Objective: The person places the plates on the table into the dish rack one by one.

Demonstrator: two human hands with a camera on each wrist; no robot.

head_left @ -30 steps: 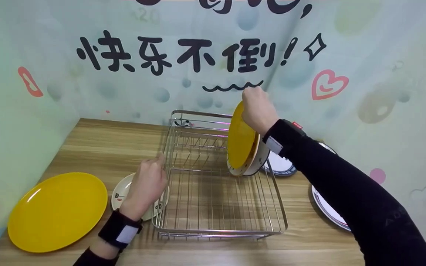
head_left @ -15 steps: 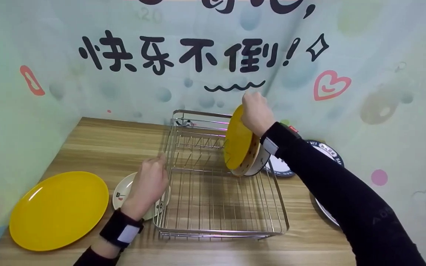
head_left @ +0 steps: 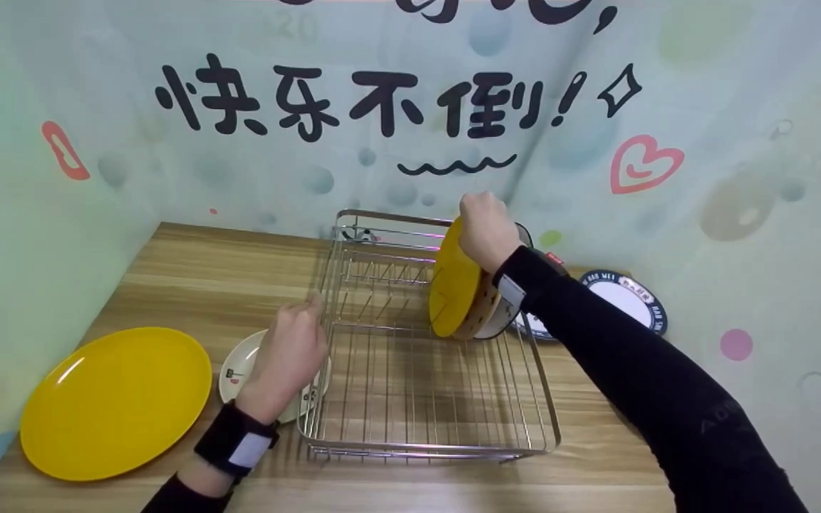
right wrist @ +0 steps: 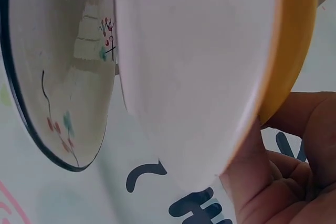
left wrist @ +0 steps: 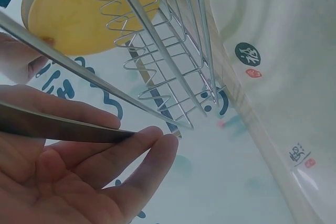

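Observation:
A small yellow plate (head_left: 452, 299) stands on edge at the right side of a wire dish rack (head_left: 425, 449). My right hand (head_left: 485, 231) pinches its top rim. In the right wrist view the yellow plate's pale underside (right wrist: 199, 66) fills the frame, with my fingers (right wrist: 283, 182) curled at its rim. Just behind it leans a cream plate with a black rim (head_left: 504, 320), whose painted inside (right wrist: 58, 77) shows. My left hand (head_left: 289, 353) holds the rack's left rim, and in the left wrist view the wire rail (left wrist: 63, 129) lies across my fingers (left wrist: 105, 161).
A large yellow plate (head_left: 115, 402) lies flat at the table's left front. A small cream plate (head_left: 239, 367) sits partly under my left wrist beside the rack. Blue-rimmed plates (head_left: 628, 299) lie to the right of the rack. Patterned walls close in on three sides.
My right hand has lowered the small yellow plate deeper into the rack, beside the black-rimmed plate. My left hand has stayed on the rack's rim.

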